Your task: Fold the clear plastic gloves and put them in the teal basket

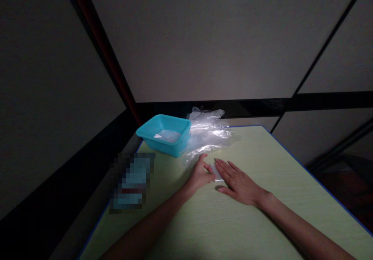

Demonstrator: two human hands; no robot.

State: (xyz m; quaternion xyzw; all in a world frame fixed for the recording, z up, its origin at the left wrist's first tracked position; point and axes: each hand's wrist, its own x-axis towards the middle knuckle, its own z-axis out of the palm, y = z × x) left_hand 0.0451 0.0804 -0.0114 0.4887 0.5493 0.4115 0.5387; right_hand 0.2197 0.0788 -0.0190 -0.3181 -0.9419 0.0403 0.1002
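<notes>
A small folded piece of clear plastic (217,173) lies on the pale green table (180,232) between my hands. My right hand (237,180) rests flat with its fingers spread, the fingertips over the plastic's right side. At the plastic's left edge is my left hand (201,173), its fingers apart and curved, some of them touching that edge. Whether it pinches the plastic is hard to tell. Just beyond my hands, a loose heap of clear plastic gloves (206,130) spreads to the table's back edge.
A turquoise basket (175,148) stands at the back left, with folded clear plastic (169,135) inside. A blurred-out flat object (134,180) lies along the left edge. Panelled walls (210,38) rise behind and to the left.
</notes>
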